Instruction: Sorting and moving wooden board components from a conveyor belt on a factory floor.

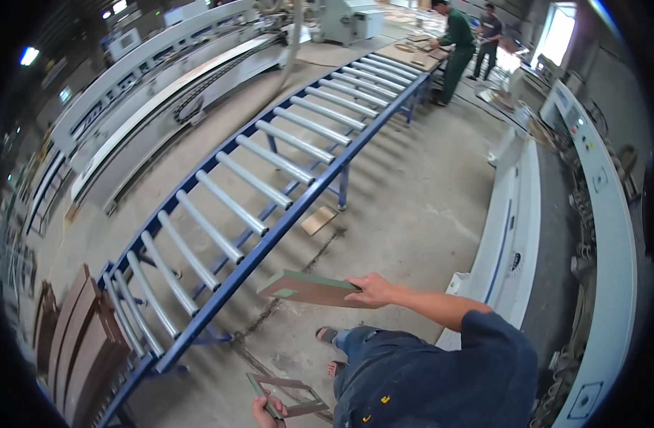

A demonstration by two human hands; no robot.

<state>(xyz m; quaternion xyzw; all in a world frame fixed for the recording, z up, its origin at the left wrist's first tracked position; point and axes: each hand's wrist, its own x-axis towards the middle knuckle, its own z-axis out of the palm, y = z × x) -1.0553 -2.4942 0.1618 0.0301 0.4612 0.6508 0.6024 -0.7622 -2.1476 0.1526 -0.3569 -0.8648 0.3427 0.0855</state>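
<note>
My right hand (373, 290) grips one end of a brown flat board (320, 293) with a green edge and a small green patch on its face. The board is held out in front of me, beside the near rail of a roller conveyor (270, 239). Low in the picture, my left hand (264, 414) is closed on a small rectangular frame (298, 408) with an open middle and brown and greenish sides. Only part of that hand shows at the lower edge. Both pieces are off the rollers.
Curved brown panels (92, 349) stand stacked at the conveyor's near left end. A long machine with a control panel (591, 150) runs along my right. Another long machine (177, 93) lies far left. Two people (458, 50) are at the far end. A wood scrap (318, 220) lies on the floor.
</note>
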